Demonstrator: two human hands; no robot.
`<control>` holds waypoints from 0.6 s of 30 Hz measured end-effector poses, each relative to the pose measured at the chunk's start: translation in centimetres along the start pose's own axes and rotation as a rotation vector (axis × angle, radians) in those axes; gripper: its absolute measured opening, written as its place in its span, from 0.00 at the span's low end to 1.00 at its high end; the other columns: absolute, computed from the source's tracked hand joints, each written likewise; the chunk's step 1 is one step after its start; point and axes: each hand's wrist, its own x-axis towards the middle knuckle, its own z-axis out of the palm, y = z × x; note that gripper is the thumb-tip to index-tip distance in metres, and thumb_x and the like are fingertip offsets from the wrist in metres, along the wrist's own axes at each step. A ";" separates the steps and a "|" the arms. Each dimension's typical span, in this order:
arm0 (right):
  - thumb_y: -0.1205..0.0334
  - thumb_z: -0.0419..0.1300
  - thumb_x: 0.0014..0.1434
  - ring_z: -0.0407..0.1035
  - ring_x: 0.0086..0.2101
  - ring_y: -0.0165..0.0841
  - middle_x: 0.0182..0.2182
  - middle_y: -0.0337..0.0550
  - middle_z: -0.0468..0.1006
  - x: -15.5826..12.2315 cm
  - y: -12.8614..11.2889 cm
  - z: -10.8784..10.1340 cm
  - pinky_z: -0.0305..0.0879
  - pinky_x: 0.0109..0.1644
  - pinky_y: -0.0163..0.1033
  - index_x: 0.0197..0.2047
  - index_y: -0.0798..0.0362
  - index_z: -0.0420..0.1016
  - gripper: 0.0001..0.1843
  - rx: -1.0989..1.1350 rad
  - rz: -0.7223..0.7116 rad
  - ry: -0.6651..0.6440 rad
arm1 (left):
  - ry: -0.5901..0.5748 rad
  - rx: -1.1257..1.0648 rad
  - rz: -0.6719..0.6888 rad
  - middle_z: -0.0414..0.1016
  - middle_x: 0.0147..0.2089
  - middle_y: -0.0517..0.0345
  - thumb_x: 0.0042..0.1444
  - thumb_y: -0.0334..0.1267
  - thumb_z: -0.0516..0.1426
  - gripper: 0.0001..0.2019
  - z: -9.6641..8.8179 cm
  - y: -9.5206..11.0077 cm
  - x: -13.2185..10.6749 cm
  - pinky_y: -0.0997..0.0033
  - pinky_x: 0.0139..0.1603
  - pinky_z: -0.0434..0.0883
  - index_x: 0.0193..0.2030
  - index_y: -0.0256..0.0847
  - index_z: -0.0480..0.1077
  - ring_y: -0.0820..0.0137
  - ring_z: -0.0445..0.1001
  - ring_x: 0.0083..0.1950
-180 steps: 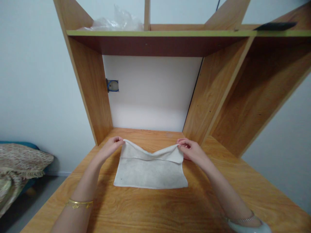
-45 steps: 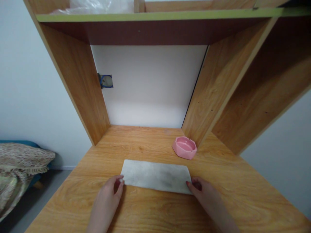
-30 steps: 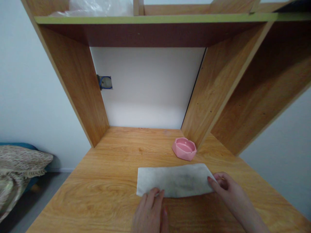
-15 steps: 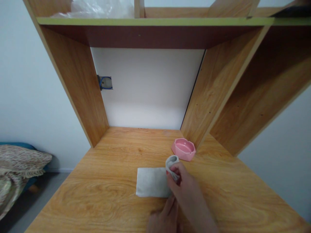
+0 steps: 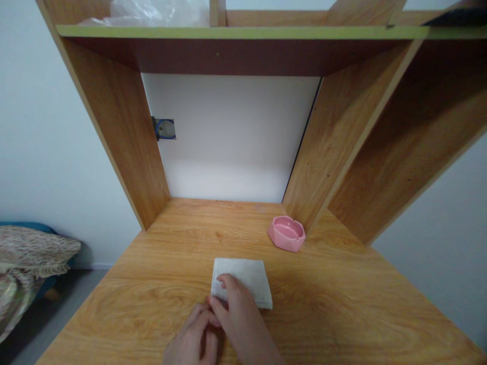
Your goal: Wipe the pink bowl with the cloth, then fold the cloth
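Observation:
A light grey cloth, folded into a thick rectangle, lies flat on the wooden desk. My right hand rests across its left part, the bent index finger on top and the thumb apart from it at the near left corner. Beside that corner, my left hand has its fingers curled together, their tips at the cloth's edge by the right thumb. The tips of the left fingers are partly hidden. Behind the cloth, to the right, sits a pink angular ashtray; neither hand touches it.
The wooden desk stands under a shelf with upright panels at both sides. Clear plastic lies on the shelf. An uncovered wall box shows blue wire. At far left is a patterned throw with fringe.
The right hand's raised part of the cloth has been folded down to the left, so it now lies flat and thicker. Both hands have moved left, to the cloth's left side.

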 end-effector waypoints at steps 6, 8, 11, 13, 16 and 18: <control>0.62 0.45 0.57 0.71 0.37 0.33 0.37 0.45 0.75 -1.5 4.8 -3.1 0.66 0.39 0.35 0.44 0.52 0.68 0.15 0.025 -0.062 0.077 | 0.239 0.077 0.022 0.68 0.50 0.55 0.55 0.36 0.43 0.16 -1.2 0.2 0.4 0.67 0.48 0.68 0.45 0.43 0.68 0.67 0.69 0.50; 0.60 0.44 0.57 0.71 0.37 0.37 0.38 0.50 0.76 -1.7 7.4 -3.7 0.67 0.39 0.39 0.44 0.55 0.68 0.17 -0.091 0.058 0.181 | 0.253 0.100 0.017 0.65 0.55 0.56 0.57 0.39 0.44 0.17 -0.7 0.2 0.9 0.65 0.49 0.68 0.50 0.44 0.66 0.66 0.66 0.53; 0.60 0.42 0.57 0.72 0.36 0.42 0.39 0.56 0.75 -2.0 9.9 -3.8 0.66 0.40 0.45 0.46 0.59 0.67 0.21 -0.222 0.172 0.280 | 0.219 0.126 -0.072 0.64 0.56 0.53 0.58 0.42 0.44 0.19 0.2 0.4 1.6 0.61 0.50 0.67 0.54 0.42 0.62 0.63 0.66 0.54; 0.59 0.42 0.57 0.71 0.38 0.41 0.41 0.53 0.75 -2.0 10.4 -3.7 0.65 0.42 0.44 0.46 0.56 0.68 0.20 -0.202 0.147 0.255 | 0.169 0.110 -0.119 0.66 0.54 0.50 0.59 0.43 0.42 0.21 0.7 0.6 2.0 0.61 0.50 0.67 0.56 0.39 0.60 0.63 0.67 0.53; 0.57 0.42 0.57 0.71 0.39 0.39 0.40 0.49 0.76 -1.9 9.8 -3.6 0.65 0.41 0.42 0.46 0.54 0.68 0.20 -0.115 0.154 0.165 | 0.117 0.084 -0.120 0.67 0.53 0.50 0.60 0.43 0.41 0.22 1.2 0.9 2.1 0.63 0.48 0.68 0.58 0.39 0.57 0.64 0.69 0.51; 0.56 0.44 0.56 0.72 0.36 0.38 0.36 0.48 0.77 -1.7 9.4 -3.7 0.65 0.37 0.40 0.48 0.54 0.67 0.21 -0.080 0.208 0.096 | 0.111 0.087 -0.077 0.66 0.55 0.51 0.60 0.42 0.41 0.22 1.4 0.9 2.1 0.66 0.50 0.67 0.59 0.39 0.56 0.66 0.68 0.53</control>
